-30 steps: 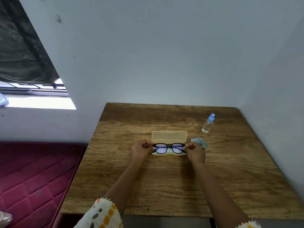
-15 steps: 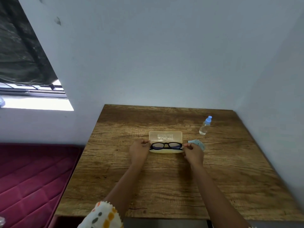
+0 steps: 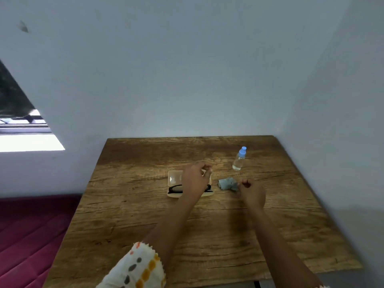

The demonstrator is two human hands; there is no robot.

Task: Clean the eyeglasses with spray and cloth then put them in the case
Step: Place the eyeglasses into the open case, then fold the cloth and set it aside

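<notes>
The black eyeglasses (image 3: 175,188) lie folded in the lower half of the open beige case (image 3: 174,195) at the table's middle. The case's translucent lid (image 3: 174,177) lies open behind them. My left hand (image 3: 195,180) reaches across the case and hides its middle, its fingers curled at the lid's far right edge. My right hand (image 3: 251,193) hovers to the right of the case with loosely curled fingers, holding nothing, its fingertips beside the crumpled blue cloth (image 3: 227,183). The small clear spray bottle (image 3: 239,159) with a blue cap stands upright behind the cloth.
The wooden table (image 3: 207,235) stands in a corner, with white walls behind it and to the right. A dark red mattress (image 3: 31,235) lies below its left edge. A bright window opening is at the far left.
Both hands have let go of the eyeglasses, which now lie in the case. My left hand moved across to the lid's far edge; my right hand drew away to the right, beside the cloth.
</notes>
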